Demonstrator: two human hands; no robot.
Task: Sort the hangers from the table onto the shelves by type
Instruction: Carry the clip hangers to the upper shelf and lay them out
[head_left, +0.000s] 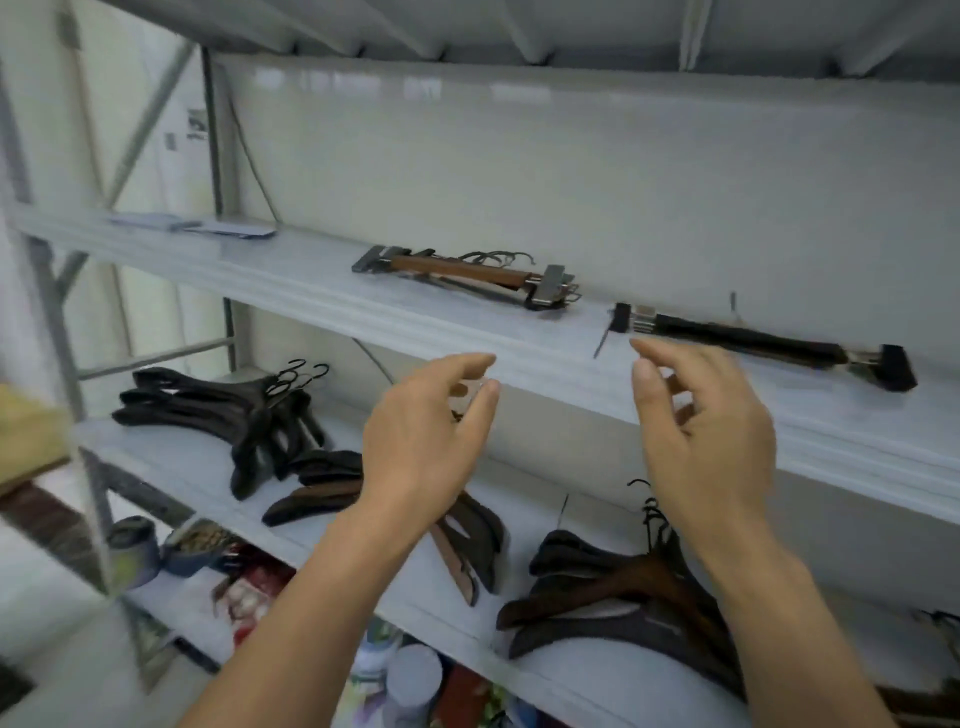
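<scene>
Left hand (423, 436) and right hand (706, 441) mid-frame: both empty, fingers loosely curled. Black wooden clip-bar hangers (779, 344) at right look rigid and light; grab mid-bar, not the clips.

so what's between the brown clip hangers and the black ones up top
Just bare shelf between brown clip hangers and black clip hangers, head view.

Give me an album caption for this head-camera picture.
Left hand and right hand, both empty, hover before brown clip hangers and black clip hangers on the upper shelf.
</scene>
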